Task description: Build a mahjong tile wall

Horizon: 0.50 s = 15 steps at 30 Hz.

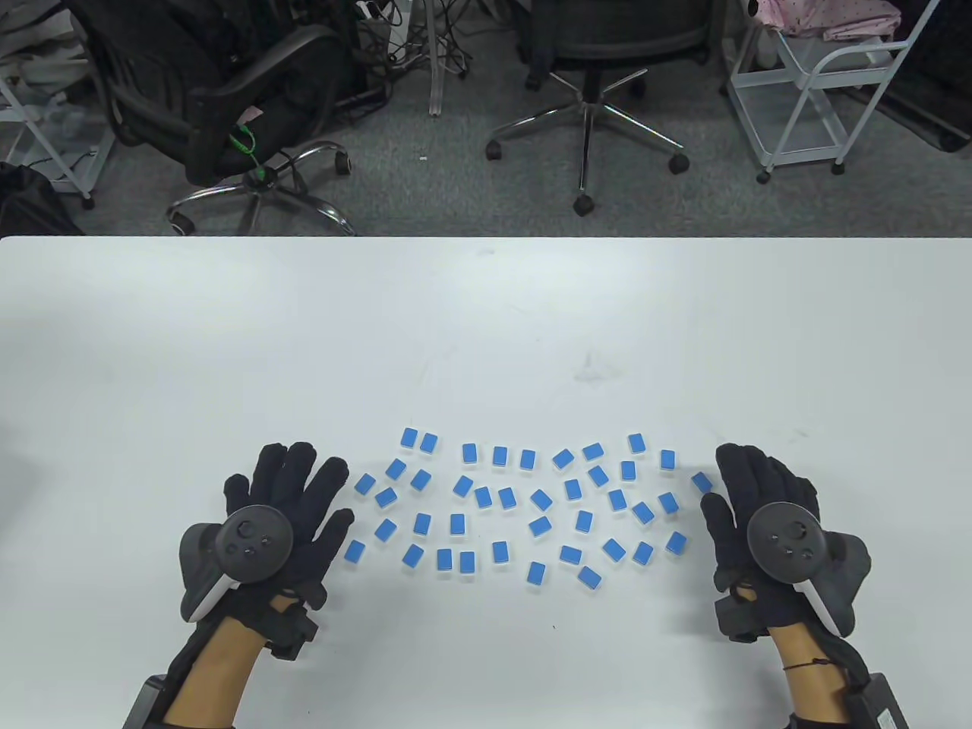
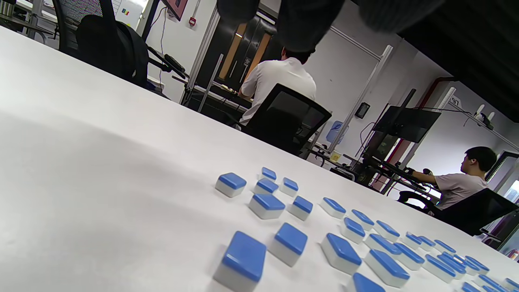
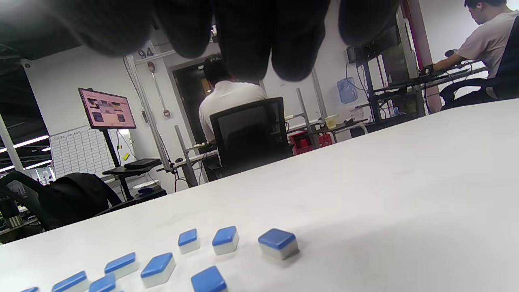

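Table view: blue-backed mahjong tiles (image 1: 499,503) lying scattered face-down on white table (image 1: 486,319), none stacked; left hand (image 1: 285,516) and right hand (image 1: 759,509) flanking, fingers released, grasping nothing.

The number "94" is printed in dark digits on a small white sign (image 3: 146,52) fixed high on the white wall in the right wrist view. A similar white sign (image 2: 455,101) is seen in the left wrist view; its digits cannot be read with certainty.
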### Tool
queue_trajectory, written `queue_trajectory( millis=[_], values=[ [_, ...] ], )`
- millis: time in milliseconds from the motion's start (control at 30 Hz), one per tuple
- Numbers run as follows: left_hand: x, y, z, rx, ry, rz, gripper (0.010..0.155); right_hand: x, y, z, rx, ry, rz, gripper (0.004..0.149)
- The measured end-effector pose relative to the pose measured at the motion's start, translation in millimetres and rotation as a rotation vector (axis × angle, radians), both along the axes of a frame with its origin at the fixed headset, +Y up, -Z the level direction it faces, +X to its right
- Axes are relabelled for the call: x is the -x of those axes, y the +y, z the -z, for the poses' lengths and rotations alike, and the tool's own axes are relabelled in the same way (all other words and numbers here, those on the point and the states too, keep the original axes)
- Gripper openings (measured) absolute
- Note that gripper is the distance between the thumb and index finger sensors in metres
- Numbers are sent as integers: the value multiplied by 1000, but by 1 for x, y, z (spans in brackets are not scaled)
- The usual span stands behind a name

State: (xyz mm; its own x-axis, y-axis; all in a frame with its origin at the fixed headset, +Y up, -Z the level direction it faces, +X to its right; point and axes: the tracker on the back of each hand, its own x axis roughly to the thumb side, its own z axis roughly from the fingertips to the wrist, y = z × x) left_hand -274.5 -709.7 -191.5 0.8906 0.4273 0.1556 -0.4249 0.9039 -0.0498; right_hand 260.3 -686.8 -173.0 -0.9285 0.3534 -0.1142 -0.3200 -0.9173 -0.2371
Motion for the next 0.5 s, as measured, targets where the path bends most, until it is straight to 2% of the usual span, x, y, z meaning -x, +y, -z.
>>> queue_trajectory(
  millis=[167,267,333,400,500],
  values=[
    [-1,-1,-1,18,-12,-20,66,1,1,1,49,26,-81,55],
    [1,-3,-3,27,-1,-42,66,6,-8,4,173,92,-125,48],
    [2,-4,-3,37,-6,-56,66,13,-21,8,302,137,-197,50],
    [1,-5,-3,39,-7,-53,66,21,-31,10,387,153,-278,60],
    [1,-5,-3,44,-12,-73,66,34,-46,13,438,163,-345,69]
  ],
)
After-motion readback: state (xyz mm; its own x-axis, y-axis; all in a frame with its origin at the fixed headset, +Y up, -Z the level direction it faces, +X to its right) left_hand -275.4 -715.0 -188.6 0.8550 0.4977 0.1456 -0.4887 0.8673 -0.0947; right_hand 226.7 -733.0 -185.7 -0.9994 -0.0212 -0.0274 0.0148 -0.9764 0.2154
